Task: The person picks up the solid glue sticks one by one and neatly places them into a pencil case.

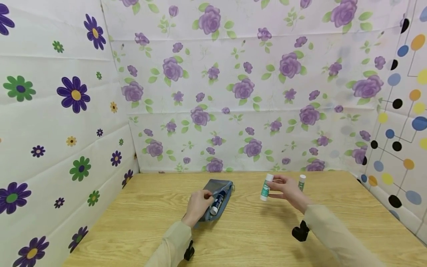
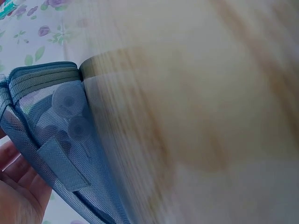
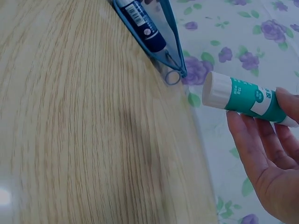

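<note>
A blue mesh zip pouch (image 1: 224, 205) lies on the table with its mouth spread, and a dark blue glue stick (image 1: 218, 202) with a white end sits inside it. My left hand (image 1: 199, 204) grips the pouch's left edge; in the left wrist view the mesh side hides part of the fingers. Held up above the table to the right is a green and white glue stick (image 3: 254, 97), pinched between the thumb and fingers of my right hand (image 1: 287, 189). Another green and white glue stick (image 1: 301, 181) stands upright behind that hand, partly covered by it.
The wood-grain table (image 1: 150, 207) reaches back to a wall covering (image 1: 233, 129) with purple roses. Patterned sheets also close off the left and right sides. A small ring (image 3: 173, 78) hangs at the pouch's zip end.
</note>
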The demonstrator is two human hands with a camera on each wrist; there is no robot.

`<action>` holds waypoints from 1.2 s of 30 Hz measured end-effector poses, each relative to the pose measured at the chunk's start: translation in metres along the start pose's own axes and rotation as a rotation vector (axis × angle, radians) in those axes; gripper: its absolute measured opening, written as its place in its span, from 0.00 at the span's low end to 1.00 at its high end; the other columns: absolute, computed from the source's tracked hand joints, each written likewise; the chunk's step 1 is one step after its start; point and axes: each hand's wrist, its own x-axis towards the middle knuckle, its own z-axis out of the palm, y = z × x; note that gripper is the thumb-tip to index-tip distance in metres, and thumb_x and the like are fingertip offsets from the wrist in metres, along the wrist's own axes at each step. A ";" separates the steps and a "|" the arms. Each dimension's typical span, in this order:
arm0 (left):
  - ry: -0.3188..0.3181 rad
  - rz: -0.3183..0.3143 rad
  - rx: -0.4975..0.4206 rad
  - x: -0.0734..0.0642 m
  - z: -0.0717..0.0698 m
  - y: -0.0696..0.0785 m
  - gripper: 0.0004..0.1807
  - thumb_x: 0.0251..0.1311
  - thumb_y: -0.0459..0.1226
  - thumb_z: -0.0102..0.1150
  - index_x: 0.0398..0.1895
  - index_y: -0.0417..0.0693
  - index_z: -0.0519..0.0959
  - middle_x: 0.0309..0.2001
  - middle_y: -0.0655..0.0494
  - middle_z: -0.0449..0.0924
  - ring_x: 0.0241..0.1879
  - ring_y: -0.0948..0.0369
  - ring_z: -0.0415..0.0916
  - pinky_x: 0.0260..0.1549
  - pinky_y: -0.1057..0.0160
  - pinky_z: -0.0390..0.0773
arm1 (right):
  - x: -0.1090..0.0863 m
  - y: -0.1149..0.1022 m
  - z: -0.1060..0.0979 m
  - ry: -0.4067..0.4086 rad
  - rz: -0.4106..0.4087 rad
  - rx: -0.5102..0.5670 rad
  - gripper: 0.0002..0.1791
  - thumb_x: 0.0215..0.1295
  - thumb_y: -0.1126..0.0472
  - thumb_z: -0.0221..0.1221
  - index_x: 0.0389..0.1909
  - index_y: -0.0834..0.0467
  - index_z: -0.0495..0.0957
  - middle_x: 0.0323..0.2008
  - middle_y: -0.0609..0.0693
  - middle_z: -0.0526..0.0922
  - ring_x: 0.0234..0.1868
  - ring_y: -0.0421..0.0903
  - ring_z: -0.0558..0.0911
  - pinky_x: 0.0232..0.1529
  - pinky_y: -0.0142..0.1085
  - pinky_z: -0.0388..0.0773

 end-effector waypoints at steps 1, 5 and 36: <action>0.001 0.001 0.001 0.000 0.000 0.000 0.06 0.53 0.30 0.57 0.32 0.40 0.82 0.25 0.58 0.77 0.23 0.64 0.72 0.23 0.64 0.72 | 0.000 0.000 0.002 0.005 0.003 0.007 0.29 0.61 0.62 0.58 0.57 0.72 0.58 0.45 0.62 0.70 0.46 0.57 0.74 0.45 0.51 0.69; 0.000 0.005 0.002 -0.001 -0.001 0.001 0.06 0.54 0.30 0.57 0.32 0.40 0.82 0.25 0.58 0.77 0.23 0.64 0.72 0.22 0.64 0.71 | 0.001 -0.002 0.009 0.015 0.011 0.008 0.29 0.61 0.62 0.58 0.57 0.72 0.58 0.44 0.62 0.71 0.46 0.59 0.74 0.44 0.51 0.70; 0.003 0.017 -0.008 -0.001 -0.002 0.002 0.05 0.54 0.30 0.57 0.32 0.39 0.82 0.25 0.58 0.77 0.22 0.65 0.71 0.21 0.65 0.71 | 0.013 0.006 0.067 0.083 0.055 0.077 0.23 0.59 0.65 0.59 0.51 0.74 0.65 0.41 0.64 0.72 0.41 0.60 0.75 0.40 0.47 0.73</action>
